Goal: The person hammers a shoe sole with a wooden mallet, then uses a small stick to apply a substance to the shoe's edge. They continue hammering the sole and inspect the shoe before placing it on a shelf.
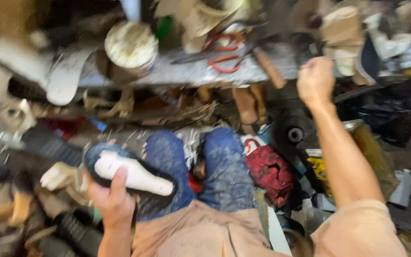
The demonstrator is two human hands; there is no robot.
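Nearest the camera, the left hand (112,197) grips a dark shoe (129,173) with a white insert (134,173) showing in it, thumb laid over the insert, held just beside the left knee. The knees, in blue jeans (193,166), sit in the middle of the view, above a tan apron (200,233). Around the left hand lie dark ribbed soles (70,233) and pale shoe parts (58,176), piled on the floor. Right of the knees is a red bag (269,171), with a yellow packet (320,171) and a white bottle (402,188) further right.

The right arm stretches up and away, and the right hand (316,81) is closed in a fist at the front edge of the grey workbench (191,71); the blur hides whether it grasps anything. Just to the left of that hand a tool with a wooden handle (268,66) lies slanted over the bench edge. On the bench sit red-handled pliers (222,59) near the middle and a round white tin (130,45) towards the left end. A white sole (65,78) leans off the left front edge. Clutter fills the far right corner, too blurred to tell.
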